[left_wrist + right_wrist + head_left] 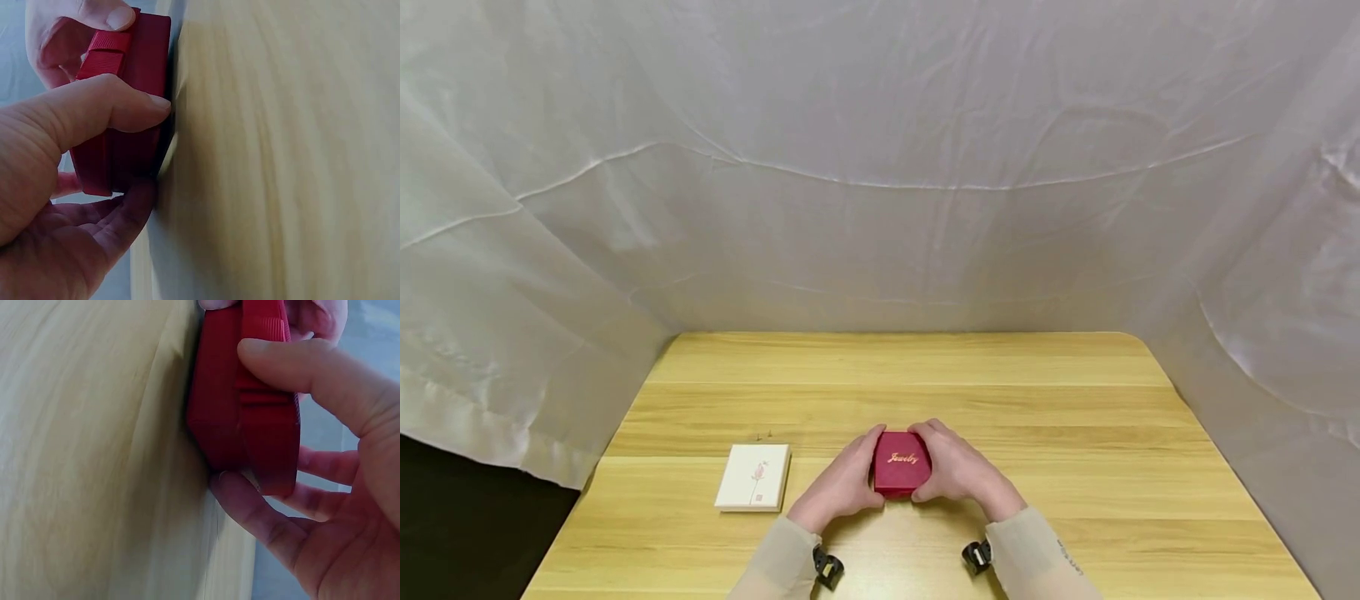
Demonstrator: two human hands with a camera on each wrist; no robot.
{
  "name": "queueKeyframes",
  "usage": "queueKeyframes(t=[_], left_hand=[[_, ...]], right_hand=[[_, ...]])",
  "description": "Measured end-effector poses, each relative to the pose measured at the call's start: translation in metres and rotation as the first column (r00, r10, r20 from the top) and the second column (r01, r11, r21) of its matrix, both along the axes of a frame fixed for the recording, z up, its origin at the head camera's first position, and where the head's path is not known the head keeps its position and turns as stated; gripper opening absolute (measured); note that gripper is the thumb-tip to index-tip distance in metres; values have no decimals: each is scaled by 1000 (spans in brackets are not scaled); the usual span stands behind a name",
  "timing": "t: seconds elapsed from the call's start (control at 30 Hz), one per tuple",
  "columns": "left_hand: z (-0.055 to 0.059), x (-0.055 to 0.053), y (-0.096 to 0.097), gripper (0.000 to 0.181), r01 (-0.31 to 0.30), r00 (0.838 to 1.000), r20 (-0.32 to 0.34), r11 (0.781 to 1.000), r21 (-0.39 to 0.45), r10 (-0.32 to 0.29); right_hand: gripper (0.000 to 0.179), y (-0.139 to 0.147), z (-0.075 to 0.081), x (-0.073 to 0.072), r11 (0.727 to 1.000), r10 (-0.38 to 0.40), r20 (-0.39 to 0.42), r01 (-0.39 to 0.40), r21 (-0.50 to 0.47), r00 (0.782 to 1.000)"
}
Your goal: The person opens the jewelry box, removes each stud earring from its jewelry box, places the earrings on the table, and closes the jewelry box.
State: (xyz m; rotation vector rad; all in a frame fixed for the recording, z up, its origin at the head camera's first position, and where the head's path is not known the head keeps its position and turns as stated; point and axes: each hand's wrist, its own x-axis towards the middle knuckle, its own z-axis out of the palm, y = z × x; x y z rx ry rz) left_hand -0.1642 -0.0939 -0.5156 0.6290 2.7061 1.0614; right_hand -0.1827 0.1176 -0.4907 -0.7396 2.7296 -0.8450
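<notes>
A red jewelry box [902, 461] with gold "Jewelry" lettering on its lid sits on the table between both hands. My left hand [844, 483] holds its left side. In the left wrist view the left thumb [134, 106] lies on the front of the lower part, and the other fingers curl around the side. From the right, my right hand [958, 468] grips the box. Its thumb [275, 359] presses a ribbed ribbon bow [265, 394] on the lid's front edge. The lid is on the base, with a narrow uneven gap at one corner in the right wrist view.
A white box [754, 478] printed with a pink flower lies left of the left hand. Two tiny thin items [764, 437] lie just behind it. The wood-grain table [1075, 433] has pale cloth [895, 242] hanging behind it and at both sides.
</notes>
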Motion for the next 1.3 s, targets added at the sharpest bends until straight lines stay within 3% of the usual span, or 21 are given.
queueKeyframes(t=[0.5, 1.3], left_hand=[[-1, 0, 1, 110, 6, 1000, -12, 1000, -1, -6], [-1, 2, 1, 115, 9, 1000, 4, 999, 34, -9]], right_hand=[[85, 2, 8, -2, 999, 33, 46, -34, 23, 998], [85, 7, 10, -6, 1000, -23, 85, 24, -14, 996]])
